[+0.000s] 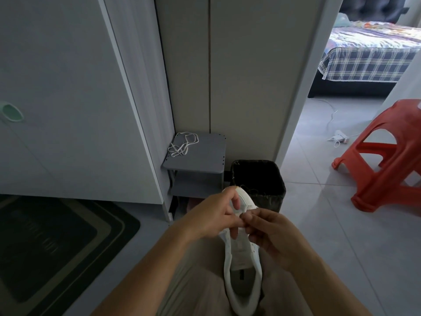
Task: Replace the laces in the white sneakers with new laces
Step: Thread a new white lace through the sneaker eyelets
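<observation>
Head view: the white sneaker (242, 258) lies lengthwise on the person's lap, on the near side of the black bin (259, 179). Its toe points at the bin and its open heel end faces away from it, towards the camera.

The left hand (211, 215) comes in from the side away from the bin. Its fingers are curled over the sneaker's front part and grip the upper close to the toe. The right hand (271, 233) is just nearer than the bin, at the sneaker's right edge. Its fingers are bent, and the thumb and forefinger are bunched together at the eyelet row, touching the left hand's fingertips. I cannot tell whether they pinch a lace end or the eyelet flap; it is too small and blurred.

A loose white lace (183, 144) lies in a tangle on top of the grey shelf unit (205, 156), which stands just left of the bin and touches it at the back corner. A white cabinet door (68, 87) is further left of the bin, and a dark floor mat (57, 242) lies left of the bin and nearer the camera. A red plastic stool (387, 156) stands on the tiled floor well to the right of the bin. Beyond the bin and to its right, through a doorway, a white cable (339, 135) lies on the floor and a bed (369, 55) has a plaid cover.
</observation>
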Tool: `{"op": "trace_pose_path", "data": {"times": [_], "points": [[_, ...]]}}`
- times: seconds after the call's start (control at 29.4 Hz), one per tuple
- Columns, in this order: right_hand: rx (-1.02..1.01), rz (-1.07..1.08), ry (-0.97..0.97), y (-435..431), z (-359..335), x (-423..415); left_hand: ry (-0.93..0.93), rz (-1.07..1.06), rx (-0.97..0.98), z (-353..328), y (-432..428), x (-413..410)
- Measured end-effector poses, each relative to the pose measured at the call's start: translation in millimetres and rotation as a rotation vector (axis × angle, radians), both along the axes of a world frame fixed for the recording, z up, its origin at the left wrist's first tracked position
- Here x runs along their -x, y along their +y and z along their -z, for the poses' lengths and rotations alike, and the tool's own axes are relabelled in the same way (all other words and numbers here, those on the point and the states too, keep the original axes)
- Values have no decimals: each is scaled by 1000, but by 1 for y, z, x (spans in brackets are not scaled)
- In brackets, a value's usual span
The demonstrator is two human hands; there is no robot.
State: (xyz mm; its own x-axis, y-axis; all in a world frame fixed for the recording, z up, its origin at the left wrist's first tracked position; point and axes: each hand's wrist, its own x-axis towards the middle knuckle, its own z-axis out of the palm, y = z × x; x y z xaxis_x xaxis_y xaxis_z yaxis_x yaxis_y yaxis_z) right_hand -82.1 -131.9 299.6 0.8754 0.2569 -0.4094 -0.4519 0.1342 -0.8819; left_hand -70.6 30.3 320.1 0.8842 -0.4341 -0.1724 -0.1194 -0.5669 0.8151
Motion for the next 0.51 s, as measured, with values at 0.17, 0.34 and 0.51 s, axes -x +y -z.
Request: {"op": "trace_pose_path", "data": {"times": [0.17, 0.34, 0.51], "points": [[139, 118, -114, -5, -2, -4, -16, -98, 143, 9, -2, 1], [100, 25, -179, -3, 0, -3, -49, -168, 244, 16, -1, 2], [101, 90, -233, 3, 3, -4, 7, -226, 359, 21, -2, 9]]}}
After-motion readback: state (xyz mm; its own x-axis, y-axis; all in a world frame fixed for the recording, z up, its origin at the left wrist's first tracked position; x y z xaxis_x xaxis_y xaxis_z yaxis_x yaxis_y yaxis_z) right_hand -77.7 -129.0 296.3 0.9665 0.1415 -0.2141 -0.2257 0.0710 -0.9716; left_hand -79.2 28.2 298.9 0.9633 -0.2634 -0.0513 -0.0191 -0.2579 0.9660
